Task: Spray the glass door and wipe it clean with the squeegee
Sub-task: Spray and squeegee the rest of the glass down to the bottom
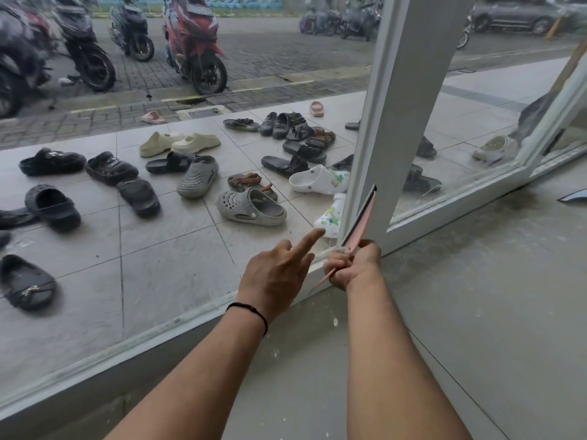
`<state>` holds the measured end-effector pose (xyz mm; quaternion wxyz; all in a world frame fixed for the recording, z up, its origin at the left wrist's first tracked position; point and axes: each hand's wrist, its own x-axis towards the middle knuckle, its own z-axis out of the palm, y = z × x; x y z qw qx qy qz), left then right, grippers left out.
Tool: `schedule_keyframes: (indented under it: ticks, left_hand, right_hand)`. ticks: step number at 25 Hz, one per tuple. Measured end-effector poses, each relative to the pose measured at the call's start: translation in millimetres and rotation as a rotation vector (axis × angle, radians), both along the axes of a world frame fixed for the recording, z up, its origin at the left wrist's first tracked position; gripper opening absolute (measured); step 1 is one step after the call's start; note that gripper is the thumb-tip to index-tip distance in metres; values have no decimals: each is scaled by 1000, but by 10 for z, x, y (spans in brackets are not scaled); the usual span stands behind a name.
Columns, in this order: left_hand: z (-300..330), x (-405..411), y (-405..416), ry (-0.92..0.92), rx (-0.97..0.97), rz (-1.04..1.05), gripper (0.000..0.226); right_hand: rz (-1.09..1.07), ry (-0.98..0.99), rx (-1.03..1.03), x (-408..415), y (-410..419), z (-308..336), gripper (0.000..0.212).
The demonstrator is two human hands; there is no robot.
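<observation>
The glass door (133,274) fills the left of the head view, with a white frame post (390,128) at its right edge. A pink squeegee (362,217) with a black rubber blade stands upright against the bottom of the post. My right hand (352,265) grips its handle low by the sill. Just left of it, my left hand (279,274) has its forefinger stretched out, the tip at the glass near the lower corner, other fingers curled. No spray bottle is in view.
Several shoes and sandals (251,208) lie on the tiles outside, with parked motorbikes (193,42) beyond. A second glass pane (470,131) stands right of the post. Grey indoor floor (476,312) spreads to the right. A dark flat object (573,195) lies at the right edge.
</observation>
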<state>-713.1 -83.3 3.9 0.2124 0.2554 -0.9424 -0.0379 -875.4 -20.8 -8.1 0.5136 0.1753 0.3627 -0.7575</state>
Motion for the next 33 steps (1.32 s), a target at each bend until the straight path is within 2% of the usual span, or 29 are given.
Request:
schedule_keyframes:
  ticks: [7, 13, 17, 21, 27, 33]
  left_hand:
    - [-219, -418, -165, -130, -32, -62, 47]
    - [-318, -456, -93, -41, 33, -47, 38]
    - [-213, -21, -55, 213, 234, -13, 56]
    - [-113, 661, 55, 436, 292, 174, 34]
    - [54, 1423, 201, 343, 294, 445, 38]
    - [162, 1933, 209, 433, 306, 524, 45]
  right_hand:
    - [65, 21, 11, -43, 57, -144, 30]
    - [61, 68, 0, -180, 37, 8, 33]
    - [89, 119, 39, -162, -124, 129, 42]
    - [19, 165, 131, -25, -366, 189, 37]
    - [-36, 111, 182, 479, -636, 201, 50]
    - [-24, 101, 182, 1519, -860, 190, 60]
